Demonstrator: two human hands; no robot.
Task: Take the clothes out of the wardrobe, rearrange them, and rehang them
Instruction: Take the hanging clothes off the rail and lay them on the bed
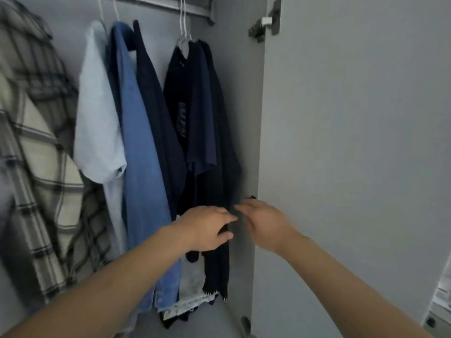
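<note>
Both hands reach into an open wardrobe [234, 118] toward the dark clothes hanging at its right end. The left hand [207, 228] lies against the lower part of a long dark garment [219, 167], its fingers curved over the fabric and the thumb under a fold, so it appears to hold the cloth. The right hand [263, 220] is just beside it, near the wardrobe's side panel, with its fingers loosely extended and spread toward the same garment; it grips nothing that can be seen, though motion blur softens the fingertips.

The clothes hang from a rail [166, 3] along the top. From left to right there is a plaid shirt [36, 154], blurred and close to the camera, a pale blue shirt [97, 130], a mid-blue shirt [144, 167], and a navy garment [156, 106]. After a small gap come a black T-shirt with a print [178, 93] and a dark blue T-shirt [202, 118], both on white hangers [184, 37], with the long dark garment touching them on the right.

The wardrobe door [353, 142] stands open on the right, a metal hinge [266, 23] at its top edge.
</note>
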